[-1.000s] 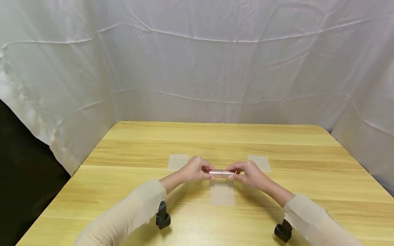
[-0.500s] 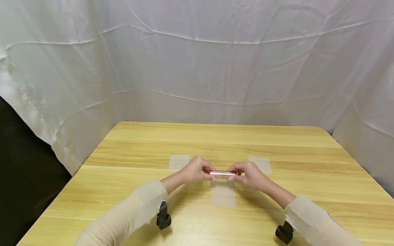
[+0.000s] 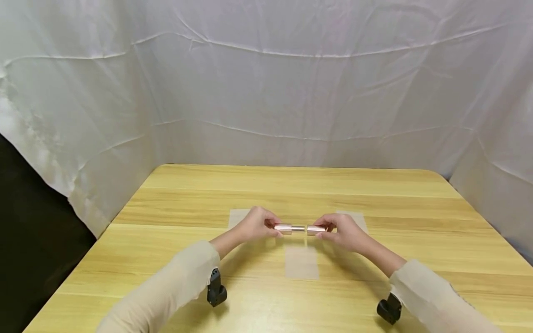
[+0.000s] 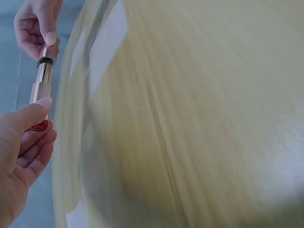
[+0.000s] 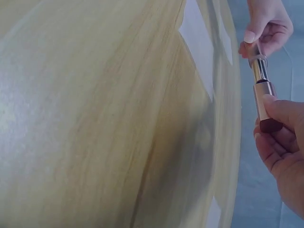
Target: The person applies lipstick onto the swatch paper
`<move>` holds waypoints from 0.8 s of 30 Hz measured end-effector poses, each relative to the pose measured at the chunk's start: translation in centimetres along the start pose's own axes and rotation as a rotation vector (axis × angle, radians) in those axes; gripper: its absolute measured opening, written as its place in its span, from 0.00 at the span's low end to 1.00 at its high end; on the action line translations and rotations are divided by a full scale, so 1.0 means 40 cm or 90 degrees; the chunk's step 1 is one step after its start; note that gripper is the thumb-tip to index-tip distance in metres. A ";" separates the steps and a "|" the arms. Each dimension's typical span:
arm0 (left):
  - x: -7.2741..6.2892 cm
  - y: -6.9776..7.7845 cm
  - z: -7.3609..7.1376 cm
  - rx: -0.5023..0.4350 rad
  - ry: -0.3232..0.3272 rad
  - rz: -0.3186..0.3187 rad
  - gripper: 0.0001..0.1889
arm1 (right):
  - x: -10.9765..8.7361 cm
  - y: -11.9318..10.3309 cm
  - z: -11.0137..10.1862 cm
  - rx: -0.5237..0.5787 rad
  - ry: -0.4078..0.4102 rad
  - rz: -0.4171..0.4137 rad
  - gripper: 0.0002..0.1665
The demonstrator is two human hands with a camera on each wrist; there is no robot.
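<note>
A rose-gold lipstick is pulled into two parts above the middle of the table. My left hand [image 3: 251, 226] pinches the lipstick base [image 3: 283, 229] between thumb and fingers, and its shiny inner tube [image 3: 297, 229] points right. Facing it across a small gap in the head view is the lipstick cap [image 3: 315, 230], pinched by my right hand [image 3: 344, 232]. A red disc [image 4: 40, 126] marks the base's end in the left wrist view. From the right wrist, the cap's closed end [image 5: 270, 125] looks dark red. Both parts lie nearly level, in line with each other.
Pale square patches lie on the wooden table [image 3: 166, 277]: a front patch [image 3: 301, 262] below the hands, a left patch [image 3: 237, 215] and a right patch [image 3: 356, 219] partly behind them. A grey-white curtain [image 3: 291, 92] hangs around the table's back and sides.
The lipstick was closed, its halves meeting at a seam. Now the cap is off and the inner tube shows, with my hands farther apart and slightly higher in view.
</note>
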State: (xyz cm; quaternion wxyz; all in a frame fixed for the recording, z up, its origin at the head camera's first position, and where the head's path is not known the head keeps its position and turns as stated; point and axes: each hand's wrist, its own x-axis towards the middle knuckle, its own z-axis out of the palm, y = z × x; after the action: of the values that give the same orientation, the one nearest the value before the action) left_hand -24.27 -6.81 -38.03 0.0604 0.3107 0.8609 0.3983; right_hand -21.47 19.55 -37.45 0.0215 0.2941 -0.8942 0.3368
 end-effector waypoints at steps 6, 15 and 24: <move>-0.014 -0.015 0.002 -0.017 0.018 -0.018 0.10 | -0.003 0.000 -0.003 0.017 0.009 0.040 0.11; -0.028 -0.020 0.003 -0.051 0.027 -0.030 0.08 | 0.002 0.015 0.004 0.021 0.028 0.038 0.17; -0.036 -0.011 0.007 -0.078 0.043 -0.044 0.10 | 0.031 0.017 0.013 0.083 0.050 0.096 0.14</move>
State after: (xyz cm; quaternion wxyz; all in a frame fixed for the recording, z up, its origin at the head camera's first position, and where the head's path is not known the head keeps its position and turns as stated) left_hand -23.24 -7.70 -38.73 0.0641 0.2630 0.8466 0.4583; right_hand -22.78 18.98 -37.96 0.0122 0.2135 -0.8883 0.4065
